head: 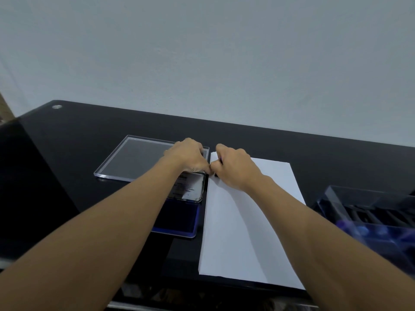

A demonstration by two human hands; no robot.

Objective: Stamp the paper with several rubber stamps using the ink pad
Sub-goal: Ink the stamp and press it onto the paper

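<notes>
The right hand (pixel 233 169) curls round a small dark stamp (pixel 216 175) at the paper (pixel 251 221)'s far left corner, the left hand (pixel 188 157) curled alongside, hold unclear; stamp judged light, rigid, best gripped by its sides

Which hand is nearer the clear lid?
Left. The left hand overlaps the clear lid at its right corner; the right hand sits just right of it, over the paper at its far left corner.
</notes>
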